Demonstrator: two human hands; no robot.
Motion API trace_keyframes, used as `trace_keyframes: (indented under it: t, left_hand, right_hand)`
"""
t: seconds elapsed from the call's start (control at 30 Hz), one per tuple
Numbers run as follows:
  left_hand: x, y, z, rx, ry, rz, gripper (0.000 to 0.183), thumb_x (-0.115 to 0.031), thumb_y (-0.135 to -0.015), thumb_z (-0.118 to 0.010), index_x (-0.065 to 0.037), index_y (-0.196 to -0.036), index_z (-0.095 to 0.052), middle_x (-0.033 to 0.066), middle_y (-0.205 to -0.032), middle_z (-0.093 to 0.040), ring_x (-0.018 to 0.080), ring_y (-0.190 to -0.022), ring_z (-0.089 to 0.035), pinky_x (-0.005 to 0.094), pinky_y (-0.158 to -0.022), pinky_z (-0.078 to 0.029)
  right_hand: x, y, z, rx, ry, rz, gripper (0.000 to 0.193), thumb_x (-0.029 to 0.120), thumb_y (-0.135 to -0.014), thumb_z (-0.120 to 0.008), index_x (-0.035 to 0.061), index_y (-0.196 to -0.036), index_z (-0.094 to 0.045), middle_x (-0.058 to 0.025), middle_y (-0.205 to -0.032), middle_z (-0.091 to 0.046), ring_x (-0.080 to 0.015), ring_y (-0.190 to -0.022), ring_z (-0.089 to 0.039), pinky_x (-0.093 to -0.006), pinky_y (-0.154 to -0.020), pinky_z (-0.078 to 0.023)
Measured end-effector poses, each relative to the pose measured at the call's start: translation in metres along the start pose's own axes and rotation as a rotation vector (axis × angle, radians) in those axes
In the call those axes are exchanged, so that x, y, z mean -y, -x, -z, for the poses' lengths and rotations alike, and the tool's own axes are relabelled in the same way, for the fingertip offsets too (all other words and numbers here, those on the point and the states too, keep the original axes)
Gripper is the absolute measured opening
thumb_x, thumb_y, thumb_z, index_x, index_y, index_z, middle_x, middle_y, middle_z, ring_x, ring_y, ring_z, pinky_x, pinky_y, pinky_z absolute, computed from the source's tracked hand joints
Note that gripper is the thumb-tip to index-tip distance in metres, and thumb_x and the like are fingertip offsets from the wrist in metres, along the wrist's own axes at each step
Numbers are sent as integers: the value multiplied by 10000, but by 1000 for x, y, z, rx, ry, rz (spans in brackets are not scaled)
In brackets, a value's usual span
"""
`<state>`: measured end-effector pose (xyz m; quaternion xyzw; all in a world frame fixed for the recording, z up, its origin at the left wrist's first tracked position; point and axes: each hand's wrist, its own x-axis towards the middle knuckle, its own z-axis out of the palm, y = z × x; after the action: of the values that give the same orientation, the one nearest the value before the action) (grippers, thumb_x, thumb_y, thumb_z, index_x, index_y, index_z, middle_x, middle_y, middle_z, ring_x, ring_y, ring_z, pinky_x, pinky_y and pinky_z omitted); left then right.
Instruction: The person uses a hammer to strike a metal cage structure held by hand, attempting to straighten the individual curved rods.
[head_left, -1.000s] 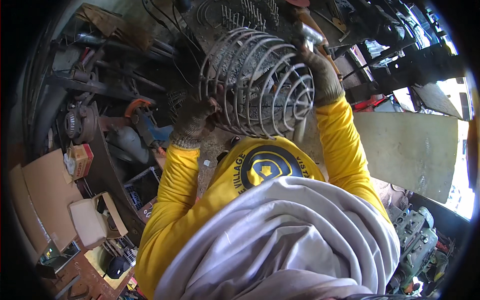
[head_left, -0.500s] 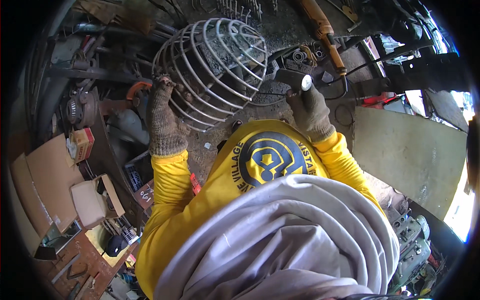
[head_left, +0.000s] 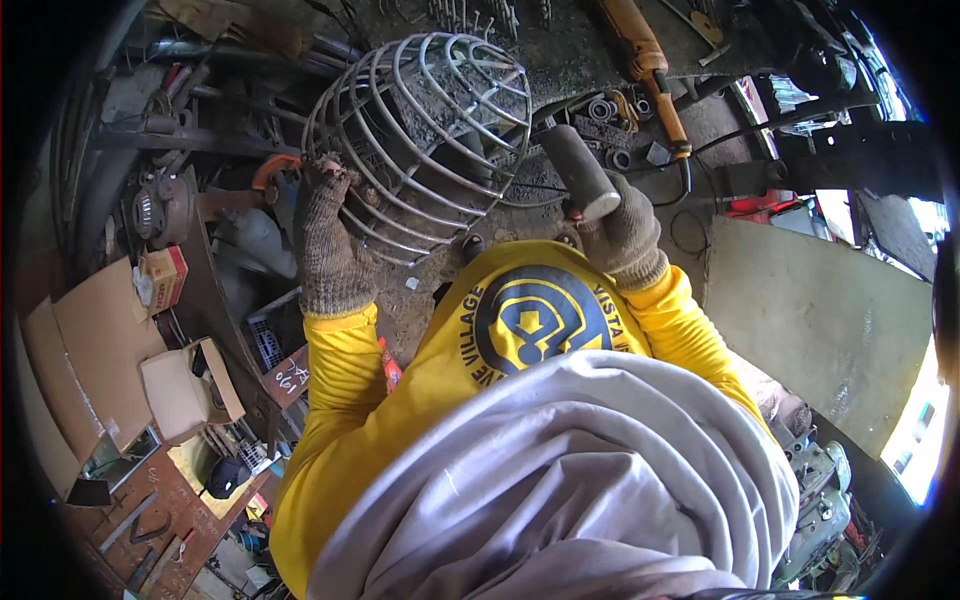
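My left hand [head_left: 330,235], in a brown knit glove, is closed round the left rim of a domed cage of bent metal rods [head_left: 430,140]. The cage is tilted, its ribs crossed by curved rods, over the dark bench edge. To its right, my right hand [head_left: 628,235], gloved the same way, grips a hammer with a thick cylindrical metal head [head_left: 580,172]. The handle is mostly hidden by the glove. A gap separates the hammer head from the cage.
An orange power tool [head_left: 640,60] with a cord lies on the dark workbench [head_left: 570,45]. Metal rings [head_left: 602,108] sit beyond the hammer. At right leans a flat greenish sheet [head_left: 810,320]; at left are cardboard boxes [head_left: 105,350] and a bench grinder [head_left: 160,210].
The hammer has turned in my right hand, so its head now shows lengthwise and its face points down toward me. My left hand and the cage have barely moved.
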<state>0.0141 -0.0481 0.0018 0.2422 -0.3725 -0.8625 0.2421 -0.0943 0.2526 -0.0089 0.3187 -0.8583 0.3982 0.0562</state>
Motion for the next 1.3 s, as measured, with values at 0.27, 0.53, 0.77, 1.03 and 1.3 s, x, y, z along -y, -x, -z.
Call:
trace_keyframes:
  t: [0.27,0.53,0.77,1.03,1.3]
  left_hand:
    - [-12,23,-39,-84,-54,-15,287,-79,-865,-664,-72,-1148,-618,31,-1061,-630,147,-964,-616,283,-844,-523]
    - [-15,29,-26,-72,-105,-62,343,-98,-891,-649,-96,-1221,-559,79,-1125,-640,210,-992,-649,368,-838,-564]
    - [-22,27,-27,-54,-510,-235,302,-127,-881,-665,-83,-1170,-591,73,-1058,-651,185,-909,-661,344,-767,-584]
    - [-34,16,-14,-148,-118,-144,337,-127,-872,-652,-35,-1191,-596,120,-1138,-646,235,-990,-651,396,-836,-570]
    - [-35,21,-11,-113,-135,-60,390,-145,-872,-674,-46,-1238,-581,116,-1192,-635,232,-1030,-644,371,-886,-538]
  right_hand:
    - [5,-12,-1,24,-42,152,453,350,-819,-700,43,-1140,-615,-194,-936,-675,-382,-824,-668,-410,-714,-530]
    - [23,-15,17,81,-41,234,490,388,-793,-692,28,-1121,-639,-173,-933,-685,-368,-829,-672,-413,-722,-525]
    - [14,-21,3,141,80,-22,365,268,-835,-659,-13,-1062,-611,-138,-773,-665,-317,-680,-662,-389,-619,-513]
    - [26,-9,21,73,-28,322,567,361,-653,-803,38,-1089,-639,-151,-934,-685,-353,-792,-667,-415,-717,-521]
    - [24,-20,1,68,23,253,387,328,-824,-666,46,-1087,-640,-159,-898,-671,-372,-788,-655,-423,-696,-518]
